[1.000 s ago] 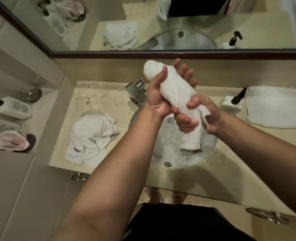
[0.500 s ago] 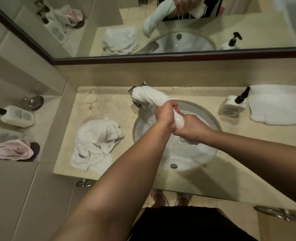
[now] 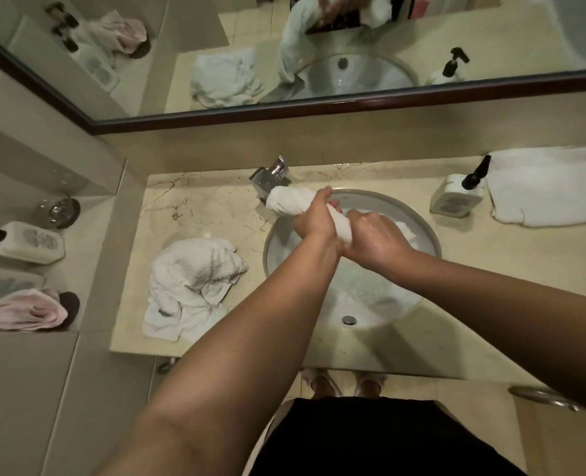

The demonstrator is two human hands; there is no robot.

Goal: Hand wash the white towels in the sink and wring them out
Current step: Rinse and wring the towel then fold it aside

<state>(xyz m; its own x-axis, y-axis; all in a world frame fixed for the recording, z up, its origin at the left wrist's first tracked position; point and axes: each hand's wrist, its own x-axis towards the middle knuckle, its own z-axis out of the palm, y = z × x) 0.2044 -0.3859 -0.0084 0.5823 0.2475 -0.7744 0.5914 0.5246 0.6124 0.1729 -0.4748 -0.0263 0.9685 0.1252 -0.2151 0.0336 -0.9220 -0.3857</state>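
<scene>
Both hands, left hand (image 3: 314,219) and right hand (image 3: 375,240), have dropped from chest height and clamp the rolled white cotton towel (image 3: 293,201) over the round white basin (image 3: 422,231), so the wringing water drains inside.

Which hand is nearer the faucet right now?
Left. The left hand grips the twisted towel just right of the faucet; the towel's end nearly reaches it. The right hand grips the towel farther right, over the sink.
</scene>
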